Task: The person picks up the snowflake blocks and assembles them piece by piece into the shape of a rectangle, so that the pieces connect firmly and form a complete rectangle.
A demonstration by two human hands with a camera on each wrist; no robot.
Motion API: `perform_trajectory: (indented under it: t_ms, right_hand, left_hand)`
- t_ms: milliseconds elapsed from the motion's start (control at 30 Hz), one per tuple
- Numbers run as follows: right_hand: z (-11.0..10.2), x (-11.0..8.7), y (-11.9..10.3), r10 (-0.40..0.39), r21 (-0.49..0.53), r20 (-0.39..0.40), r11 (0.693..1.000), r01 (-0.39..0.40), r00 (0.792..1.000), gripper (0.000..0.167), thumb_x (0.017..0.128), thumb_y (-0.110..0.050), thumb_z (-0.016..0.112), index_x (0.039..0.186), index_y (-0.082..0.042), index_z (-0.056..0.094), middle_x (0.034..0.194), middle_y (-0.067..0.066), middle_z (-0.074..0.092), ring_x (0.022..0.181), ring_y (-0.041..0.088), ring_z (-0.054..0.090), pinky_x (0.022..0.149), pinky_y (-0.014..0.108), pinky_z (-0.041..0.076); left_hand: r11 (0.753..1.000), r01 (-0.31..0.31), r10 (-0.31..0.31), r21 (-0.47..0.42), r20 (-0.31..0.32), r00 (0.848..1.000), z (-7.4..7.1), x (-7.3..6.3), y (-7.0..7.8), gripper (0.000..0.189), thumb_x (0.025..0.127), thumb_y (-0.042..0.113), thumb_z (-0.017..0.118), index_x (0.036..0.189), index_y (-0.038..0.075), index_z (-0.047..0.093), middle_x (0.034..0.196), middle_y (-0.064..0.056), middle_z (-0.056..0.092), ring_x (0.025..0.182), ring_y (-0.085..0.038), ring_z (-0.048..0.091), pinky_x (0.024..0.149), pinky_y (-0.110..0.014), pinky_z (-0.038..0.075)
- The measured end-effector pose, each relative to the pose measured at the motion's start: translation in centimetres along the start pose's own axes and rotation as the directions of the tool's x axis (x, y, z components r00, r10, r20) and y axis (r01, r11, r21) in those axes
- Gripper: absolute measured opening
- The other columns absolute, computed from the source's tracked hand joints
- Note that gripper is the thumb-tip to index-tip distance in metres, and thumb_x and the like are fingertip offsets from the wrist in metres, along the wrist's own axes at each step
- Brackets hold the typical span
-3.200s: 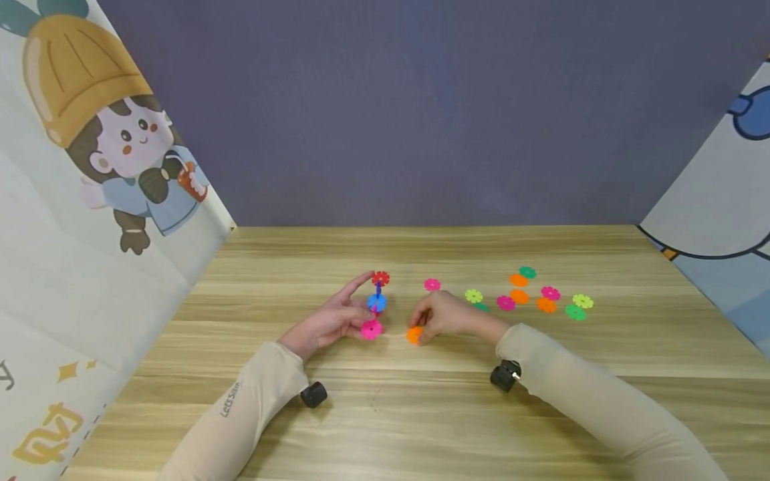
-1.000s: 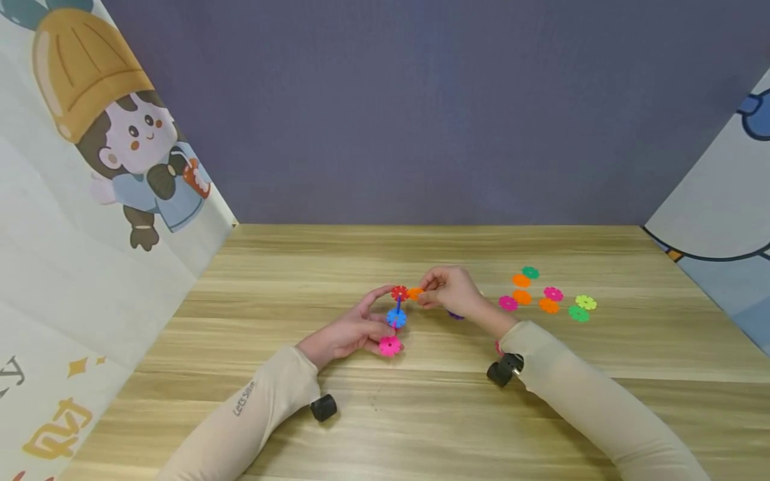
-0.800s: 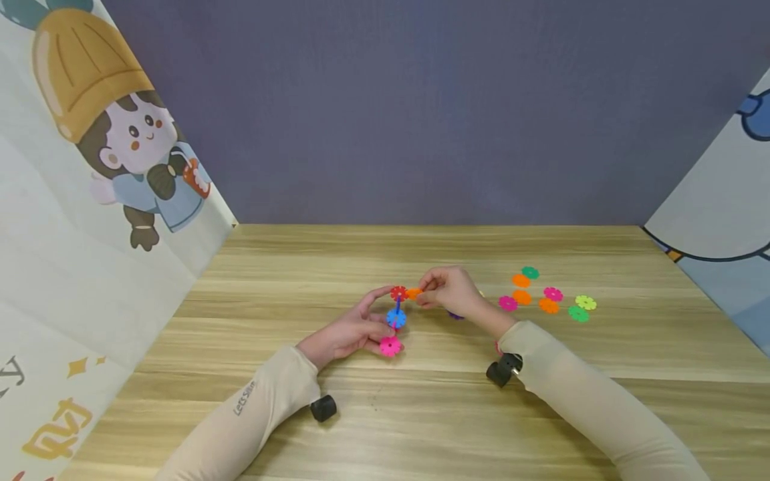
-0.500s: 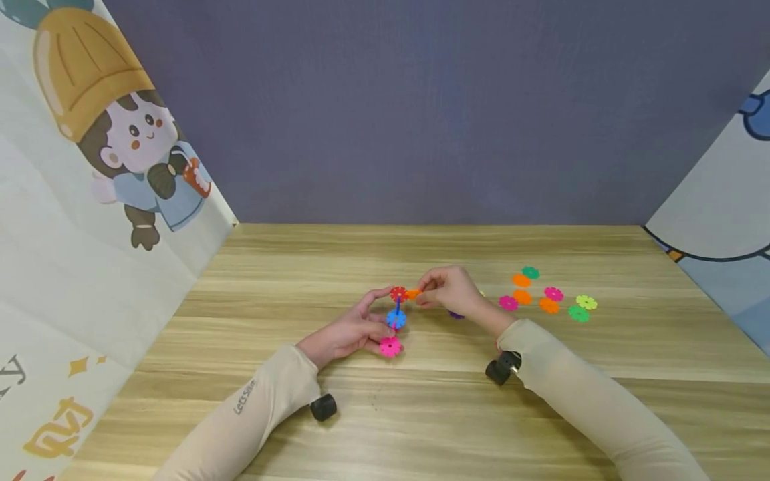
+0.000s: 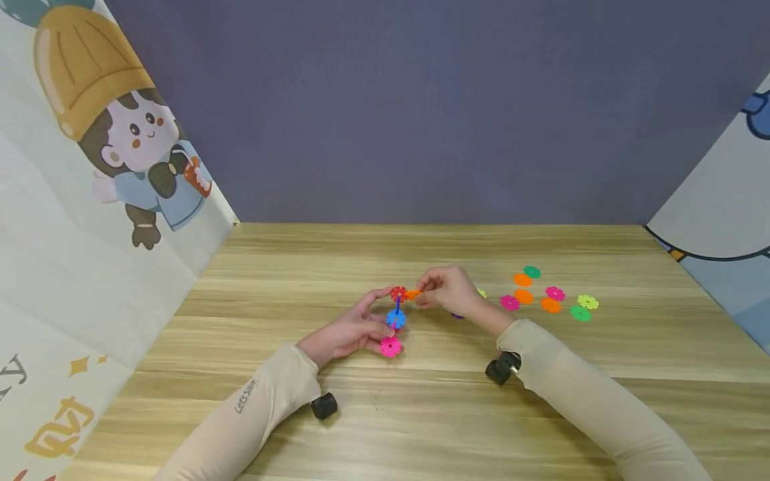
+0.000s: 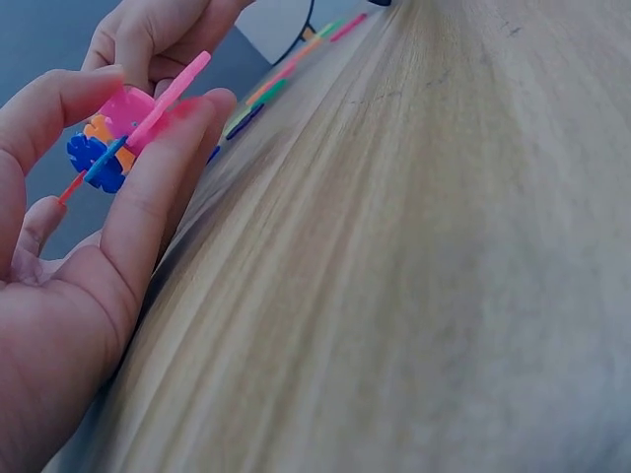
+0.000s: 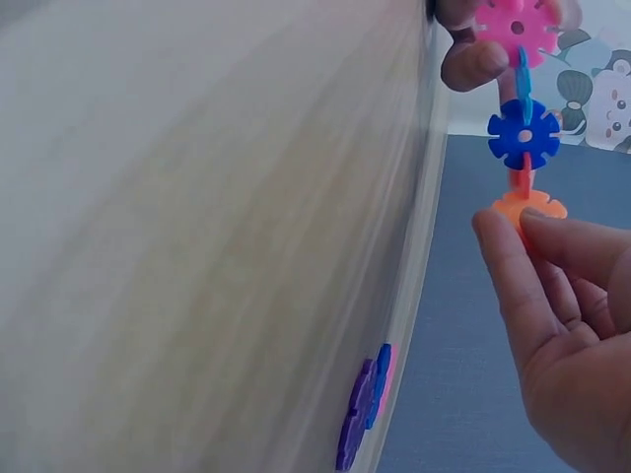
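My left hand (image 5: 349, 333) grips a chain of interlocking flower-shaped plastic discs. A pink disc (image 5: 390, 347) is at the near end, a light blue disc (image 5: 396, 319) and a dark blue disc (image 7: 507, 144) follow, and a red disc (image 5: 398, 292) ends the far side. The left index fingertip reaches to the red disc. Between thumb and fingers, my right hand (image 5: 452, 292) pinches an orange disc (image 7: 508, 206). In the right wrist view its edge meets the red disc, in line with the chain.
Several loose discs lie on the wooden table (image 5: 421, 414) to the right, among them an orange disc (image 5: 523, 296), a pink disc (image 5: 509, 303) and a green disc (image 5: 580, 313). A purple disc (image 7: 355, 414) lies partly behind my right hand in the head view. A dark wall (image 5: 445, 113) rises behind.
Since the earliest frame, my right hand has carried the orange disc up and away from me to the red one. The left hand and chain shifted right. Over the last second both hands barely move.
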State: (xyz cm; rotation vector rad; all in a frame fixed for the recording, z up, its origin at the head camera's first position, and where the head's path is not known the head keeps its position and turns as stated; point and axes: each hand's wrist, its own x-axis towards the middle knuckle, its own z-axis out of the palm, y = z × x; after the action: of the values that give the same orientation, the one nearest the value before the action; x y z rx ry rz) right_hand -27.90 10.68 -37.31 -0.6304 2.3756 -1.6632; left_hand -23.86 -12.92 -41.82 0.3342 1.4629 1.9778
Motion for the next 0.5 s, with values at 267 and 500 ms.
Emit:
perform_trajectory:
  t_ms: [267,500]
  right_hand:
    - [0.19,0.15,-0.07,0.001,-0.019,-0.011,1.000,-0.001,1.000,0.009,0.080,0.014,0.074,0.085,0.010,0.069,0.073,0.013,0.067,0.071,0.028,0.072,0.066,0.035,0.063]
    - [0.44,0.27,-0.14,0.017,-0.001,-0.013,1.000,-0.017,1.000,0.009,0.079,0.016,0.074,0.085,0.011,0.069,0.072,0.011,0.067,0.069,0.026,0.071,0.066,0.035,0.063]
  left_hand:
    - [1.000,-0.006,0.007,-0.022,0.023,1.000,-0.01,-0.09,0.08,0.083,0.091,-0.014,0.047,0.157,0.020,0.011,0.114,-0.022,0.058,0.085,-0.021,0.070,0.073,-0.034,0.062]
    - [1.000,-0.001,0.002,-0.021,0.010,1.000,-0.10,-0.04,0.12,0.082,0.091,-0.014,0.048,0.156,0.020,0.012,0.110,-0.022,0.061,0.086,-0.021,0.070,0.075,-0.035,0.062]
